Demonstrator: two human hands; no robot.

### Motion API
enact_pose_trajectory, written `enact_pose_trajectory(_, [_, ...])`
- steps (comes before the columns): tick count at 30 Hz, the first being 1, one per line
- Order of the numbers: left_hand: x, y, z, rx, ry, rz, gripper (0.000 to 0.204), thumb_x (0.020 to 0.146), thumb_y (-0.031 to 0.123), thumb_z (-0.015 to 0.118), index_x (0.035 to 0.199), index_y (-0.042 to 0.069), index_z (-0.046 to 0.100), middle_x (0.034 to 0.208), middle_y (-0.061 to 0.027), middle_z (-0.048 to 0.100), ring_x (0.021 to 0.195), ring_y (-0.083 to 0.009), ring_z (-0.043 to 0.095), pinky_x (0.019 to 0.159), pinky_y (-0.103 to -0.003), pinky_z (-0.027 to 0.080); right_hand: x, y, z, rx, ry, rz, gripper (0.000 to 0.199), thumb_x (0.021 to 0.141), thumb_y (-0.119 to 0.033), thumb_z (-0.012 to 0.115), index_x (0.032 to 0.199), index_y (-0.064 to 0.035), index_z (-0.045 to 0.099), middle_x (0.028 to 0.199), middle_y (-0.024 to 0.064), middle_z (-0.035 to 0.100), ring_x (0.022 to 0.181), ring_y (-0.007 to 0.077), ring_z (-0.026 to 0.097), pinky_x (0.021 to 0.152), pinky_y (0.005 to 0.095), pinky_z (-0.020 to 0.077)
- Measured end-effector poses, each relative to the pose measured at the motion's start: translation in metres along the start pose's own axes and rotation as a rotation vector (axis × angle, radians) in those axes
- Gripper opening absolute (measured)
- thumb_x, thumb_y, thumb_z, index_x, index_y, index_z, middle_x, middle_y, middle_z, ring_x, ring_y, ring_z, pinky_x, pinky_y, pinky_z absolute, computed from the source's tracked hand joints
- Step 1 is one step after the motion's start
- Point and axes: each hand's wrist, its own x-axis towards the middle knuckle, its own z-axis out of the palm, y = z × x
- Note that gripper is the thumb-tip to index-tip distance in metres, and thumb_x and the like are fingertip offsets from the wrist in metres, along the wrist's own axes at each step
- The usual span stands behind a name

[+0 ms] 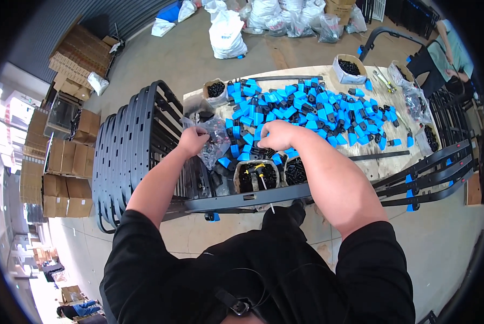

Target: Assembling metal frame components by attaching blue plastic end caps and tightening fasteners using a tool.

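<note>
My left hand (193,141) is closed, its fingertips bent together at the edge of a clear plastic bag (215,141) of small parts; what is between them is hidden. My right hand (276,135) has curled fingers pointing down at the near edge of a heap of blue-and-black plastic pieces (312,108); anything they grip cannot be made out. Just below it, an open box of small black parts (243,181) holds a yellow-and-black T-handled driver (256,170), its shaft pointing toward me. Another box of black parts (295,171) sits beside it.
A black metal bar (247,198) crosses between me and the table (398,162). Curved black frames (128,140) stand stacked at left, and more black rails (431,173) lie at right. A box of black parts (350,67) stands at the back. A person (450,59) is at far right.
</note>
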Motion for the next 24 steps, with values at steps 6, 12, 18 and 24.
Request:
enact_pose_trajectory(6, [-0.097,0.082,-0.057,-1.215,-0.413,-0.137,0.016,0.102,0.01,0.059,0.116,0.007,0.053,0.1,-0.0121,0.069,0.082,-0.0236,0.072,0.076,-0.039,0.063,-0.007,-0.003,-0.003,-0.005,0.032,-0.01,0.045,0.084,-0.04,0.074,0.114,-0.0063,0.075,0.117,0.0188,0.072,0.108,0.0329,0.069,0.094,0.0416,0.0533])
enact_pose_trajectory(12, [-0.192,0.151,-0.053,-0.528,-0.166,0.339,0.026,0.092,0.007,0.07,0.117,0.004,0.067,0.09,-0.006,0.064,0.078,-0.0161,0.062,0.072,-0.031,0.052,-0.015,-0.009,-0.007,0.023,0.066,-0.002,0.046,0.084,-0.04,0.074,0.114,-0.0045,0.075,0.117,0.0202,0.072,0.109,0.0321,0.069,0.095,0.0406,0.0529])
enact_pose_trajectory(18, [-0.238,0.175,-0.045,-0.206,-0.028,0.535,0.041,0.087,0.009,0.072,0.127,0.01,0.06,0.087,-0.0138,0.06,0.076,-0.0309,0.062,0.071,-0.041,0.052,-0.008,-0.01,-0.01,-0.017,0.027,0.0,0.048,0.087,-0.039,0.076,0.121,-0.0056,0.071,0.123,0.0176,0.07,0.115,0.0303,0.066,0.097,0.0401,0.0513])
enact_pose_trajectory(24, [-0.23,0.173,-0.035,-0.157,-0.079,0.533,0.035,0.087,0.012,0.073,0.118,0.005,0.058,0.084,-0.0122,0.064,0.074,-0.0313,0.064,0.067,-0.039,0.053,-0.009,-0.004,-0.009,0.015,0.038,0.027,0.045,0.087,-0.039,0.076,0.119,-0.0069,0.072,0.121,0.0169,0.071,0.114,0.0302,0.066,0.096,0.0403,0.0514])
